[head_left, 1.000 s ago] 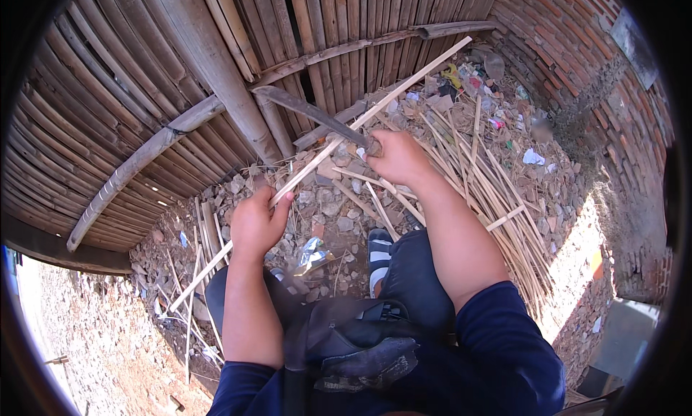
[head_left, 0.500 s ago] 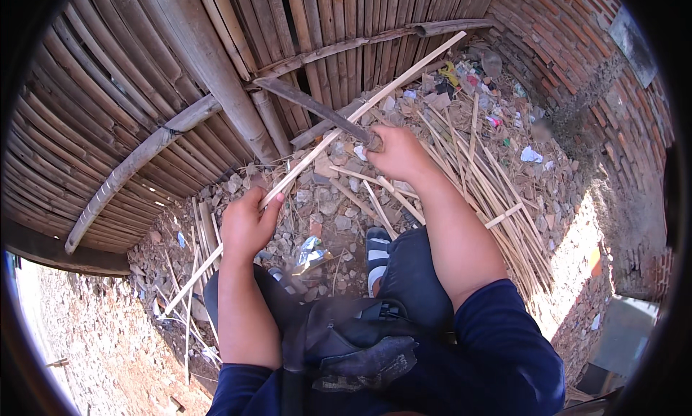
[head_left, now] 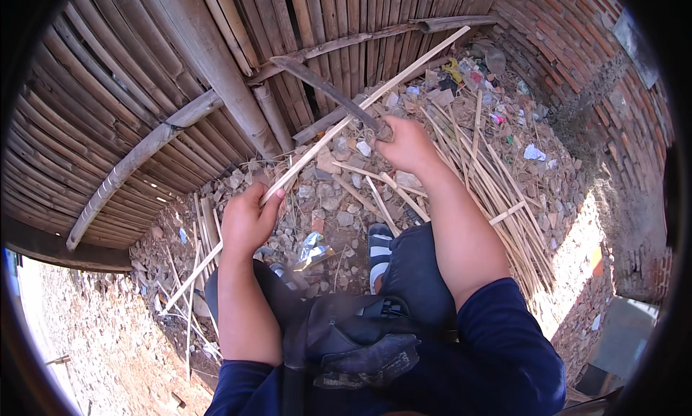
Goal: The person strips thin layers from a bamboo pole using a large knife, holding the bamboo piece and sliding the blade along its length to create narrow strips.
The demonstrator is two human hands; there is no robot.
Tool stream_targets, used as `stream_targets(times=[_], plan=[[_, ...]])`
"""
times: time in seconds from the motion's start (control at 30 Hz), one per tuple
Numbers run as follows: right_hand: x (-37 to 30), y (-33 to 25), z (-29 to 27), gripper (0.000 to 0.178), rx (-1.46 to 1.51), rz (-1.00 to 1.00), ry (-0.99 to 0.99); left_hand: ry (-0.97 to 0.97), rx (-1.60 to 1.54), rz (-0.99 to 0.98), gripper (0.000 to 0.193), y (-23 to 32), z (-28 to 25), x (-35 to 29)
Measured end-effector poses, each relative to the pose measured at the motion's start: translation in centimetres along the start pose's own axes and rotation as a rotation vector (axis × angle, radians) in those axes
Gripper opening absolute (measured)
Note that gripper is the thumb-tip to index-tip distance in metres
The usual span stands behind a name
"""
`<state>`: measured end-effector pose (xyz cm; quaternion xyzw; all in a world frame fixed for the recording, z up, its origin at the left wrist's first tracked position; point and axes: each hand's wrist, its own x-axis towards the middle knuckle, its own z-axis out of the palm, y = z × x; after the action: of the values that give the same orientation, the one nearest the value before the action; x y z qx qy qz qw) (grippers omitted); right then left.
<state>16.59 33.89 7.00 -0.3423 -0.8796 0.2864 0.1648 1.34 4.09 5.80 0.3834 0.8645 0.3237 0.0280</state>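
Observation:
A long, pale bamboo strip point(head_left: 326, 138) runs slantwise from the lower left to the far right, off the ground. My left hand point(head_left: 251, 215) is closed round it at about its middle. My right hand point(head_left: 409, 148) grips the handle of a machete point(head_left: 330, 91), whose dark blade points to the far left and crosses the strip farther along. Blade and strip appear to touch where they cross. Most of the handle is hidden in my fist.
To the right lies a heap of bamboo strips point(head_left: 497, 214) on stony ground. A bamboo wall point(head_left: 346, 41) stands ahead and left, a brick wall point(head_left: 569, 55) at the far right. Scraps of litter point(head_left: 533, 153) and a shiny wrapper point(head_left: 311, 250) lie among the stones.
My right hand and the machete have shifted slightly right and away from me along the strip. My left hand keeps its hold in nearly the same place.

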Motion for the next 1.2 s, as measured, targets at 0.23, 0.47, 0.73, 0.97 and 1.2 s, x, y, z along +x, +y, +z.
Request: stream_targets(times=[0.23,0.47,0.73,0.97,1.2], plan=[[0.5,-0.2,0.1,0.046,-0.089,-0.199,-0.121,0.007,-0.041,-0.044,0.041,0.0,-0.8,-0.2],[0.3,0.3,-0.1,0.040,0.004,0.023,0.055,0.019,-0.023,-0.010,0.043,-0.1,0.2,0.0],[-0.6,-2.0,0.2,0.032,-0.100,-0.232,-0.130,-0.011,-0.087,-0.017,0.043,-0.4,-0.5,-0.3],[1.2,2.4,-0.1,0.039,0.026,-0.078,0.198,-0.022,-0.142,0.049,0.044,-0.7,0.6,-0.1],[-1.2,-2.2,1.0,0.031,-0.155,-0.424,-0.093,-0.009,-0.140,0.069,0.045,0.0,0.1,-0.1]])
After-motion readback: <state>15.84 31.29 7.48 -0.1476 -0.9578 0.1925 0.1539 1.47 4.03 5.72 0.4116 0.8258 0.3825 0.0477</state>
